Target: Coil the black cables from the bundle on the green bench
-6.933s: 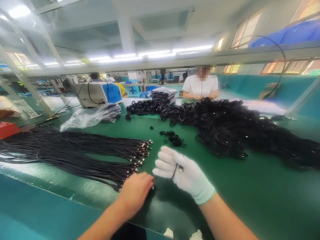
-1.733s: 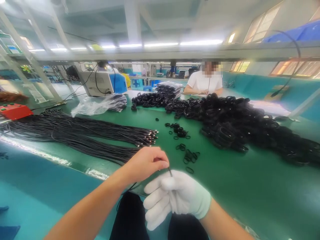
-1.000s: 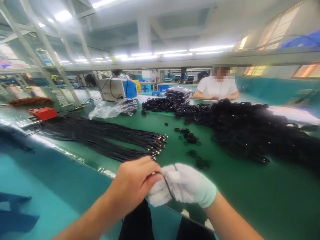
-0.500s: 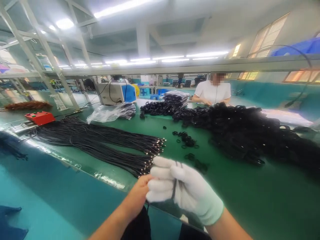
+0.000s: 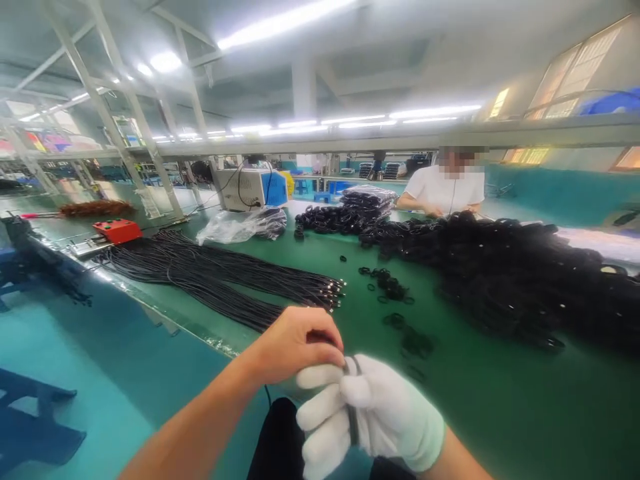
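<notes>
My bare left hand (image 5: 305, 340) is closed, its thumb and finger pinching a black cable (image 5: 353, 423) beside the gloved index finger. My right hand (image 5: 367, 407), in a white knitted glove, is curled with its thumb pressing the same cable, which loops over the index finger and runs down across the palm. Part of the cable is hidden by the fingers. A thin dark length hangs below my left forearm. Just beyond my left hand, a bundle of long black cables (image 5: 240, 267) with shiny metal ends lies on the green table (image 5: 480, 400).
Small coiled black loops (image 5: 393, 283) lie mid-table, with a large heap of coils (image 5: 505, 280) to the right. A red control box (image 5: 119, 231), clear plastic bag (image 5: 235, 227) and white-blue machine (image 5: 250, 188) stand left. A co-worker in white (image 5: 445, 190) sits across. A blue stool (image 5: 40, 420) stands lower left.
My left hand has come up from behind the glove to its top edge, where it pinches the cable. My right hand has tilted and dropped slightly. The view has swung a little left.
</notes>
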A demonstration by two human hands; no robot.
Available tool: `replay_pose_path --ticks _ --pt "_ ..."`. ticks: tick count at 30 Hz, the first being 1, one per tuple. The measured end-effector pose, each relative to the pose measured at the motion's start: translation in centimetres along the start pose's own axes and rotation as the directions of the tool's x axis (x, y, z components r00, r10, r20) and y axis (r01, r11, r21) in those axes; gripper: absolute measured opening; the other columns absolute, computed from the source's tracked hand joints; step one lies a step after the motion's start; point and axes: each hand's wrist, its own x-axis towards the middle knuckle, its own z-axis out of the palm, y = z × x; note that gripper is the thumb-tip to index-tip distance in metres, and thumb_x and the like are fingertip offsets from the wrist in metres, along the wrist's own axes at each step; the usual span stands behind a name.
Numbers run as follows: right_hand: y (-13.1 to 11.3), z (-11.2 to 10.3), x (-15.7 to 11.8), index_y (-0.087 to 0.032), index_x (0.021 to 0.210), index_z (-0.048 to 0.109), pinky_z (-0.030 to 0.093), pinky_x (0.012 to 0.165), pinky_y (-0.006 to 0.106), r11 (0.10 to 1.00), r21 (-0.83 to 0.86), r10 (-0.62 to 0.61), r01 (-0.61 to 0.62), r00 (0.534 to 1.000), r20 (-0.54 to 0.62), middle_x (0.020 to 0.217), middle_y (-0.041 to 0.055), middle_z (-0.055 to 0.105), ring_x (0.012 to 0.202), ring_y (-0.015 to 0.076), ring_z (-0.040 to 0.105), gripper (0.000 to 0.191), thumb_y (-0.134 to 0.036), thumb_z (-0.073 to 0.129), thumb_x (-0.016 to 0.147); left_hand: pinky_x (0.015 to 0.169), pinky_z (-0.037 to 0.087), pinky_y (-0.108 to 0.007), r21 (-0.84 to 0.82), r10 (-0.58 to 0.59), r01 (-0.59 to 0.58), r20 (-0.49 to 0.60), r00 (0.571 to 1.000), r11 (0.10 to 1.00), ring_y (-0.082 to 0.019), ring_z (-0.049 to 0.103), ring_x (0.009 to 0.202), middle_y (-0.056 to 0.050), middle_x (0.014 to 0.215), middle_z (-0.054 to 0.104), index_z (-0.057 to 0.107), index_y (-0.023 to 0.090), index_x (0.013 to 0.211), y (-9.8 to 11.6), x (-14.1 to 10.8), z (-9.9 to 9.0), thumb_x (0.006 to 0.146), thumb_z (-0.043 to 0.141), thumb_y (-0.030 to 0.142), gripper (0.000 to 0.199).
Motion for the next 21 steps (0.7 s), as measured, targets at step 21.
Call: replay_pose_path --ticks 21 --pt "-1.0 -0.5 -1.2 -0.011 0.105 0.057 0.044 0.082 0.04 0.964 -0.249 -0.179 0.098 0.927 -0.329 0.088 0.0083 0.062 0.078 0.0174 0.06 0.041 -0.034 0.072 0.074 0.059 0.037 -0.023 0.522 0.051 0.035 -0.149 0.987 0.852 -0.013 0.055 0.065 0.0 0.073 0.061 0.066 0.022 0.077 -0.5 -3.5 3.7 0.085 0.057 0.031 0.015"
